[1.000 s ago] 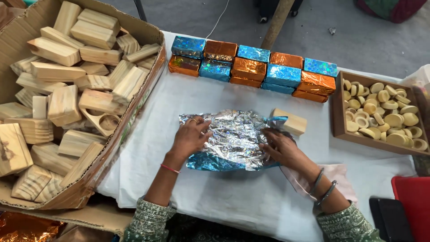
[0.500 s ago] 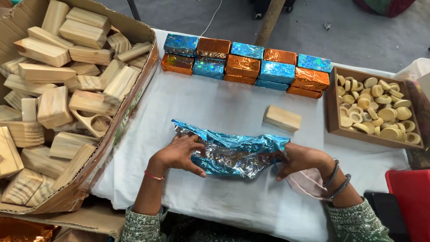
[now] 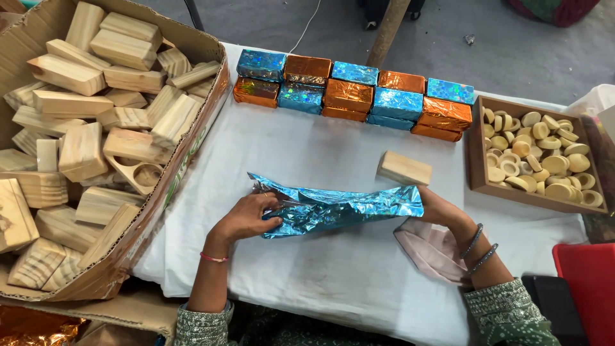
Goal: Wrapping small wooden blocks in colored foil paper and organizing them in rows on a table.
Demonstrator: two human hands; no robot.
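White table (image 3: 333, 282); crumpled shiny blue foil (image 3: 339, 206) gripped by both hands.

Reaching in from six o'clock, both forearms angling up toward the centre. Left hand (image 3: 246, 218) lying at about seven o'clock of centre, back turned up, wrist bent slightly, fingers (image 3: 272, 221) curling inward toward three o'clock and pinching closed. A thin red band circling the left wrist. Right hand (image 3: 434, 208) sitting at about four o'clock of centre, mostly hidden, only the back and the wrist showing, fingers out of sight. Two dark bangles ringing the right forearm. Patterned green sleeves covering both arms near the bottom edge.
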